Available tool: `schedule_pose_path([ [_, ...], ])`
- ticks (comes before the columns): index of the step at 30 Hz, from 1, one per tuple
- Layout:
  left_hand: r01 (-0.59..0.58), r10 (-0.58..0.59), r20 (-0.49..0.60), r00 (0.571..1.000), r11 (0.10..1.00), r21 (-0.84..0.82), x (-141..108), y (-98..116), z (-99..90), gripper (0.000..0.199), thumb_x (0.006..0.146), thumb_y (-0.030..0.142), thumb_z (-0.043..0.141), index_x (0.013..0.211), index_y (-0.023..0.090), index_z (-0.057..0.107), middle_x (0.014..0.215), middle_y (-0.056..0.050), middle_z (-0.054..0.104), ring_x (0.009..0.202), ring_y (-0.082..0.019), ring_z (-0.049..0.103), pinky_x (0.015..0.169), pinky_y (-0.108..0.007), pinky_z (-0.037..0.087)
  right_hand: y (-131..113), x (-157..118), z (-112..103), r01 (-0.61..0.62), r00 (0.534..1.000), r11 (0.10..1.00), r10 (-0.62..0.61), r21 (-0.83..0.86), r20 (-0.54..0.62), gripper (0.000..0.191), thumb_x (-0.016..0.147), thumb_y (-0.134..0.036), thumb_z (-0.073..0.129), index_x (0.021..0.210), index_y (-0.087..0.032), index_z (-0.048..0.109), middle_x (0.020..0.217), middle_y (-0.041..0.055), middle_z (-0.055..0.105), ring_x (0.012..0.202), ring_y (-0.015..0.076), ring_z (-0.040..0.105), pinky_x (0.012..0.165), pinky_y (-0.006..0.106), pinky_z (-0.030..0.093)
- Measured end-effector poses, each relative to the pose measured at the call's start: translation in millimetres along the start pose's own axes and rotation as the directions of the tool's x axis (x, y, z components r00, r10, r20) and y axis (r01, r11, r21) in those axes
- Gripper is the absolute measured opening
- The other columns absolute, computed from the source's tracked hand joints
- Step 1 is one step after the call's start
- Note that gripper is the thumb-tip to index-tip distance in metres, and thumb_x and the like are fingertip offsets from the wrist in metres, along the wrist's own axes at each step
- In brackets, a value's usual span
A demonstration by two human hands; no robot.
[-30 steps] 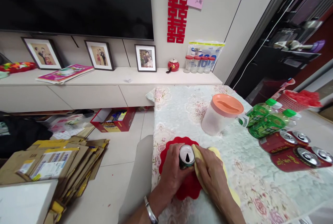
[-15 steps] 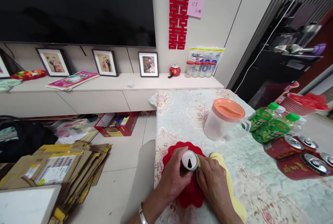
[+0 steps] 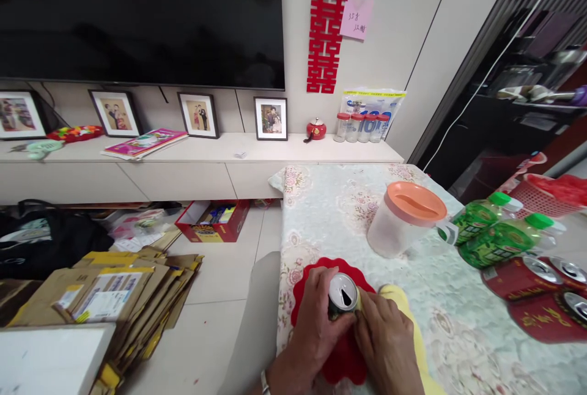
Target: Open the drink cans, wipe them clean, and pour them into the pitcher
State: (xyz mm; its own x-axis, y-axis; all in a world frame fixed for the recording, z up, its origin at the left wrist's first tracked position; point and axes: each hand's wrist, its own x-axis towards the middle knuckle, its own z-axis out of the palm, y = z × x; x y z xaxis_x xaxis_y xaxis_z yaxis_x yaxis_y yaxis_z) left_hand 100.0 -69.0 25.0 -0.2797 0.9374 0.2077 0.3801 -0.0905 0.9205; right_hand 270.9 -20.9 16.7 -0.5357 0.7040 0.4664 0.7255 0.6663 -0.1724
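Note:
My left hand (image 3: pixel 315 315) is wrapped round an opened drink can (image 3: pixel 343 291), which stands above a red scalloped-edged tray (image 3: pixel 342 367). The can's silver top with its dark opening faces up; most of its side is hidden by my hands. Against the can's right side, my right hand (image 3: pixel 384 329) has its fingers bent over a yellow cloth (image 3: pixel 400 298). A bit of yellow shows between those fingers and the can. The rest of the cloth runs down the table, partly under my right forearm.
A clear pitcher with an orange lid (image 3: pixel 413 205) stands behind the hands on the flowered tablecloth (image 3: pixel 330 199). To its right are green-capped bottles (image 3: pixel 509 236) and several red cans (image 3: pixel 545 315). Folded cardboard (image 3: pixel 137 291) lies on the floor at left.
The camera view has shifted slightly, so everything sits a little further right and lower. Both hands keep their hold on the can and the cloth.

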Motion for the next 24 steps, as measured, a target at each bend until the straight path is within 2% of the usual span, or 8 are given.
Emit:
schedule_pose_path([
  [3, -0.020, 0.020, 0.048, 0.999, 1.000, -0.001, -2, -3, -3.5, 0.083, 0.075, 0.004, 0.068, 0.151, 0.026, 0.044, 0.150, -0.014, 0.054, 0.144, -0.035, 0.050, 0.123, -0.061, 0.042, -3, 0, 3, -0.034, 0.997, 0.998, 0.038, -0.050, 0.073, 0.038, 0.090, -0.017, 0.066, 0.125, -0.031, 0.062, 0.102, 0.0005, 0.075, 0.089, 0.0245, 0.068, 0.074, 0.041, 0.044],
  [5, -0.031, 0.031, 0.076, 0.997, 0.999, 0.011, -1, -3, -7.7, 0.085, 0.075, 0.003, 0.064, 0.153, 0.025, 0.041, 0.154, -0.015, 0.052, 0.147, -0.035, 0.049, 0.124, -0.063, 0.040, -6, 1, 4, -0.046, 0.995, 0.996, 0.052, -0.073, 0.081, 0.036, 0.089, -0.015, 0.067, 0.122, -0.031, 0.064, 0.099, 0.0005, 0.074, 0.090, 0.0253, 0.068, 0.076, 0.043, 0.043],
  [8, -0.007, 0.004, 0.113, 0.994, 1.000, 0.023, 1, -2, -14.2, 0.082, 0.073, 0.004, 0.064, 0.150, 0.025, 0.043, 0.154, -0.015, 0.055, 0.145, -0.035, 0.052, 0.123, -0.063, 0.041, -6, 3, 5, -0.025, 0.997, 0.996, 0.031, -0.084, 0.072, 0.034, 0.088, -0.015, 0.067, 0.119, -0.031, 0.065, 0.094, 0.0004, 0.073, 0.087, 0.0260, 0.069, 0.074, 0.043, 0.044],
  [10, 0.020, -0.023, 0.122, 0.992, 0.999, 0.030, 3, 0, -17.2, 0.079, 0.073, 0.006, 0.067, 0.147, 0.025, 0.047, 0.150, -0.014, 0.058, 0.141, -0.035, 0.056, 0.121, -0.062, 0.044, -4, 2, 5, -0.007, 0.998, 0.998, 0.010, -0.057, 0.054, 0.038, 0.090, -0.017, 0.066, 0.125, -0.032, 0.064, 0.094, 0.0000, 0.074, 0.085, 0.0252, 0.069, 0.071, 0.042, 0.046],
  [15, 0.021, -0.025, 0.100, 0.995, 0.999, 0.036, 7, 6, -18.3, 0.081, 0.071, 0.006, 0.072, 0.147, 0.027, 0.050, 0.145, -0.011, 0.060, 0.140, -0.034, 0.055, 0.122, -0.060, 0.043, 10, -5, -4, 0.040, 0.999, 0.992, -0.036, 0.118, -0.038, 0.040, 0.100, -0.030, 0.060, 0.140, -0.029, 0.056, 0.110, 0.0052, 0.077, 0.095, 0.0235, 0.072, 0.075, 0.038, 0.055],
  [19, 0.057, -0.059, 0.103, 0.993, 0.998, 0.023, 7, 8, -15.9, 0.075, 0.075, 0.012, 0.079, 0.143, 0.028, 0.055, 0.142, -0.010, 0.061, 0.137, -0.033, 0.055, 0.122, -0.058, 0.043, 14, -9, -7, 0.088, 0.994, 0.980, -0.074, 0.178, -0.084, 0.043, 0.101, -0.029, 0.058, 0.144, -0.025, 0.053, 0.122, 0.0082, 0.076, 0.104, 0.0236, 0.071, 0.086, 0.038, 0.057],
  [22, 0.078, -0.078, 0.083, 0.993, 0.997, 0.011, 7, 6, -12.4, 0.073, 0.073, 0.010, 0.078, 0.142, 0.025, 0.056, 0.142, -0.011, 0.061, 0.138, -0.033, 0.054, 0.122, -0.057, 0.043, 7, -9, -1, 0.087, 0.993, 0.989, -0.076, 0.124, -0.094, 0.038, 0.100, -0.028, 0.060, 0.138, -0.026, 0.058, 0.112, 0.0060, 0.077, 0.096, 0.0232, 0.070, 0.079, 0.038, 0.053],
  [24, 0.076, -0.076, 0.068, 0.995, 0.997, 0.002, 5, 4, -9.8, 0.078, 0.069, 0.005, 0.075, 0.142, 0.024, 0.055, 0.144, -0.012, 0.059, 0.141, -0.034, 0.052, 0.124, -0.057, 0.041, -2, -7, 2, 0.004, 0.999, 0.999, -0.002, 0.045, -0.047, 0.028, 0.097, -0.024, 0.060, 0.125, -0.028, 0.064, 0.101, 0.0034, 0.076, 0.089, 0.0234, 0.068, 0.074, 0.038, 0.046],
])
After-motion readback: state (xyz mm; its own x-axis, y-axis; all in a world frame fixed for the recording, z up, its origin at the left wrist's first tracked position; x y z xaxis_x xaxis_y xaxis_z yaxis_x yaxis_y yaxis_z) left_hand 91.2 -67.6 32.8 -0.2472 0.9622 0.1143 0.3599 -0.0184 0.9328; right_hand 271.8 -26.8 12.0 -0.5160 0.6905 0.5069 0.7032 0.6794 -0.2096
